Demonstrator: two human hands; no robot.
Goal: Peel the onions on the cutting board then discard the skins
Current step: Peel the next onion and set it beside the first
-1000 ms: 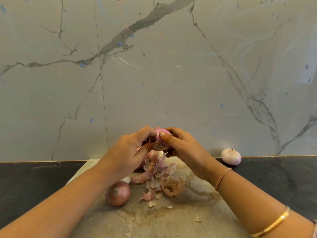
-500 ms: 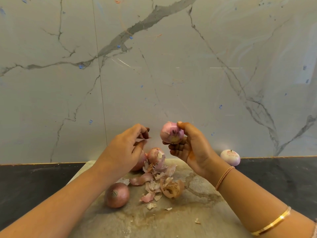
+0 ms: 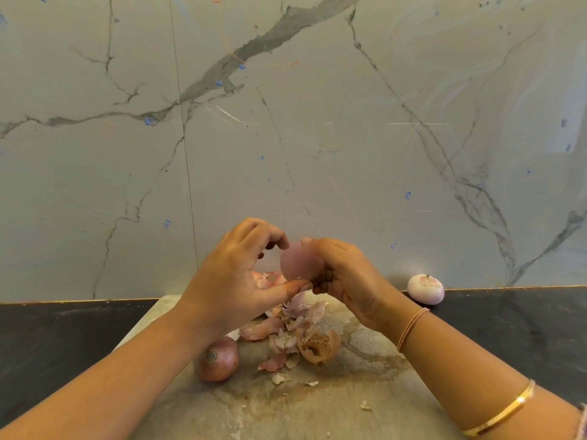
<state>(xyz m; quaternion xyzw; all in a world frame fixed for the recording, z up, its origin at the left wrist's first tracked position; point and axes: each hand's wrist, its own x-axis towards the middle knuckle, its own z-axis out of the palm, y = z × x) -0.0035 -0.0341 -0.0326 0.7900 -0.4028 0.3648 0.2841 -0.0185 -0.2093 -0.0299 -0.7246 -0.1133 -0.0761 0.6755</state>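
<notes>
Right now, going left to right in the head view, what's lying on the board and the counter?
Unpeeled onion on the board → pile of skins → small skin scrap → peeled onion on the counter.

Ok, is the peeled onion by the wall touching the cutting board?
Apart. The head view shows the peeled onion resting on the dark counter, with bare counter showing between it and the cutting board.

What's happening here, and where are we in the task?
A person is peeling onions over the cutting board. The right hand holds a blurred pink onion above it. The left hand sits beside it, thumb underneath, contact unclear. One peeled onion lies on the dark counter to the right, and an unpeeled onion on the board's near left. The skins lie piled on the board, not yet discarded.
</notes>
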